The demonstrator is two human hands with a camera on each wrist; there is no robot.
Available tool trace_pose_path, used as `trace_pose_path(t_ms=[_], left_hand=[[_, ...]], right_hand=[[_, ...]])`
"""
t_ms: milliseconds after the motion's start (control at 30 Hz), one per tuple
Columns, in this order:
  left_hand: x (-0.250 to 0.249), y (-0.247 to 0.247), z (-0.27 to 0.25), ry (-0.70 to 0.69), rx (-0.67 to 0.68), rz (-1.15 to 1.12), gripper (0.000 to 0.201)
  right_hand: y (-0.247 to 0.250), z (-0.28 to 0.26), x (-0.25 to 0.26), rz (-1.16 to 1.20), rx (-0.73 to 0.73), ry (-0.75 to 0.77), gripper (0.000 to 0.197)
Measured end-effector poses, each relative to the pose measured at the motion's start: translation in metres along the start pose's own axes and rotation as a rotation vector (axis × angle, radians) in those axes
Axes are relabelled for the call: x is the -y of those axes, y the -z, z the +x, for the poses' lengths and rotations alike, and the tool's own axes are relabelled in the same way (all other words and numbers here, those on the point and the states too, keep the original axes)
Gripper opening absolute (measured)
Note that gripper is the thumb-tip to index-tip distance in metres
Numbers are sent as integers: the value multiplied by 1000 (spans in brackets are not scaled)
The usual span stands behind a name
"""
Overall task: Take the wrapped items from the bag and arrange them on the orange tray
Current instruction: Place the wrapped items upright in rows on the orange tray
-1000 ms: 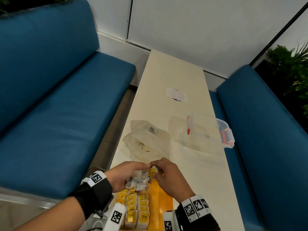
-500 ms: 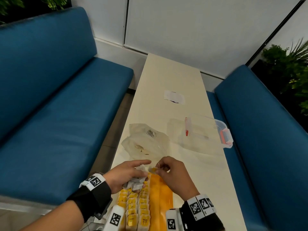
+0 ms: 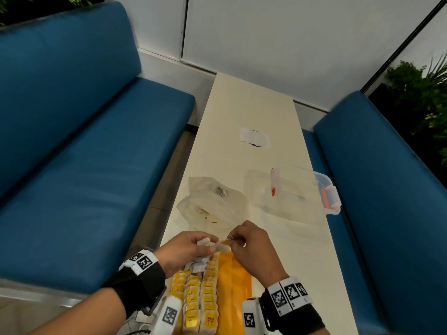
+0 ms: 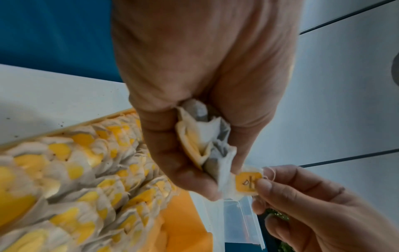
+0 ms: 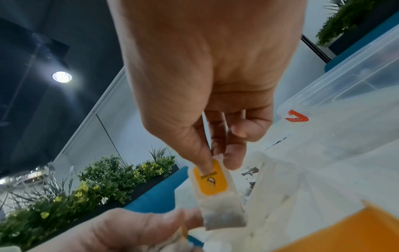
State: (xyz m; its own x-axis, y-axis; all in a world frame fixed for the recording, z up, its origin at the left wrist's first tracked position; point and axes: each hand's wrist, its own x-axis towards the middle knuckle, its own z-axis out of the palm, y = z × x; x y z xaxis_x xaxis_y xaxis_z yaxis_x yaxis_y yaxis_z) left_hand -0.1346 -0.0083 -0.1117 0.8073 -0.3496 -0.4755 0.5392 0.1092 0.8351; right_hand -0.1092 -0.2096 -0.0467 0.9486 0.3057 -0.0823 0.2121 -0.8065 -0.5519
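Observation:
My left hand (image 3: 193, 247) grips a bunch of wrapped tea bags (image 4: 207, 145) over the far end of the orange tray (image 3: 238, 279). My right hand (image 3: 238, 241) pinches the top of one tea bag with a yellow tag (image 5: 212, 180), held just right of the bunch (image 3: 223, 245). Rows of tea bags (image 3: 196, 293) with yellow tags fill the tray's left side, seen close in the left wrist view (image 4: 75, 179). The crumpled clear bag (image 3: 215, 209) lies on the table beyond my hands.
A clear plastic box (image 3: 297, 189) with red clips sits at the right of the long cream table (image 3: 254, 112). A white paper scrap (image 3: 254, 139) lies farther back. Blue benches (image 3: 84, 153) flank the table on both sides.
My right hand has drawn one tea bag slightly away from the bunch in my left hand. Both hands stay above the tray's far end; the head view has tilted.

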Motion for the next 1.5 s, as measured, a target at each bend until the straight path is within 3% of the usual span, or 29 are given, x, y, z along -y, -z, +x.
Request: trace_pose_path(t_ms=[133, 267, 400, 500, 600, 733, 1167, 1367, 1500], left_hand=[[11, 9, 4, 47, -75, 34, 41], [13, 13, 3, 70, -77, 78, 18], [16, 16, 5, 61, -33, 111, 29], [18, 16, 6, 68, -37, 113, 21], [20, 17, 7, 79, -55, 111, 27], [22, 19, 7, 92, -63, 100, 38], [23, 16, 5, 107, -51, 57, 36], [16, 7, -4, 143, 11, -78, 25], [13, 3, -7, 208, 23, -198, 34]], right_hand=[[-1, -1, -15, -142, 80, -32, 16], [-11, -6, -29, -249, 194, -62, 17], [-28, -7, -36, -325, 245, -111, 22], [-38, -8, -36, -425, 229, -100, 26], [-45, -8, -35, -461, 194, -102, 24], [-49, -9, -32, -456, 178, -111, 22], [-54, -8, -17, -396, 116, -172, 20], [-46, -16, -16, -309, 84, -199, 20], [-39, -23, -17, -233, 25, -181, 15]])
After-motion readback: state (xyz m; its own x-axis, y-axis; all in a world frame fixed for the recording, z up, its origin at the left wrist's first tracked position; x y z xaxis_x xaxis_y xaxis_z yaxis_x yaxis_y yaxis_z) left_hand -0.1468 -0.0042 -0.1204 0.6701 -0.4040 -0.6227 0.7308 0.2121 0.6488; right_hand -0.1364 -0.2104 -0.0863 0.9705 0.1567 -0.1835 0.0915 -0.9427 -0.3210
